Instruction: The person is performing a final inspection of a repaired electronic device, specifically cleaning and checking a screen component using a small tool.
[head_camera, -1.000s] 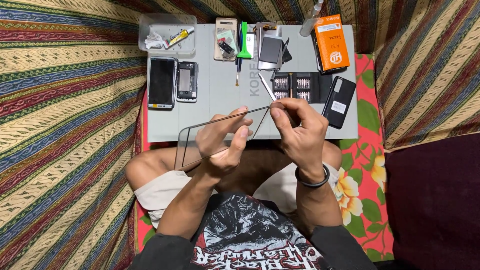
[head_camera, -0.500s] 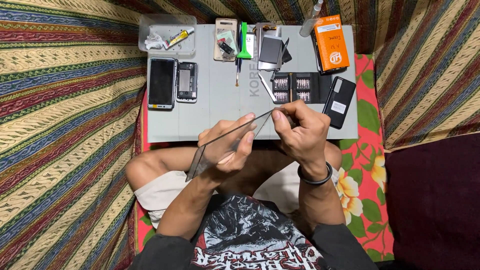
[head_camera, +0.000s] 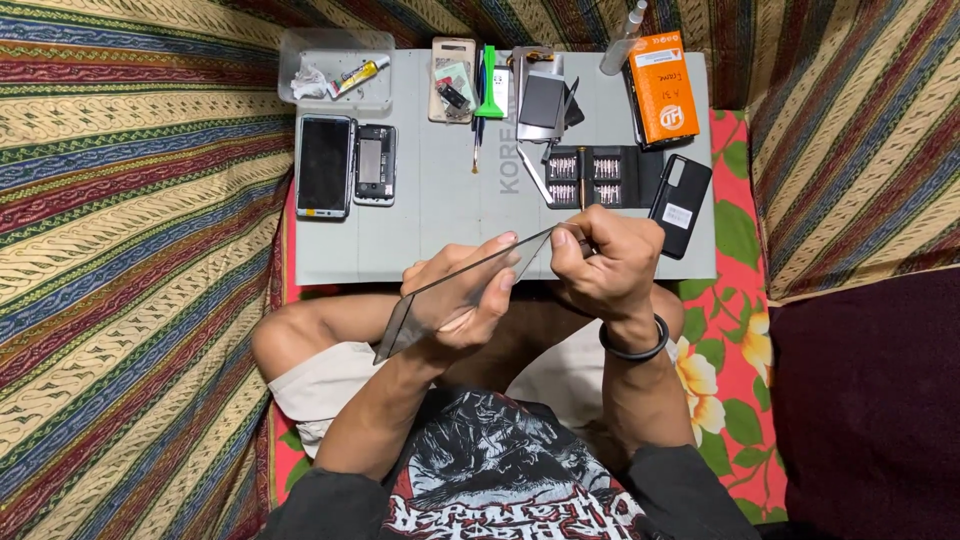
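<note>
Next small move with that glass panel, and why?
Probably peel further along the edge: the right hand pinches the upper corner of the thin dark glass panel, while the left hand cradles it tilted above the grey mat.

A home corner is serving as a phone-repair spot: a flat grey rectangular work mat (head_camera: 440, 220) is lying on striped woven fabric (head_camera: 130, 220) (bedding or a floor cover), with an open black case of screwdriver bits (head_camera: 585, 178) and a dismantled black smartphone (head_camera: 375, 165) sitting on that mat.
</note>
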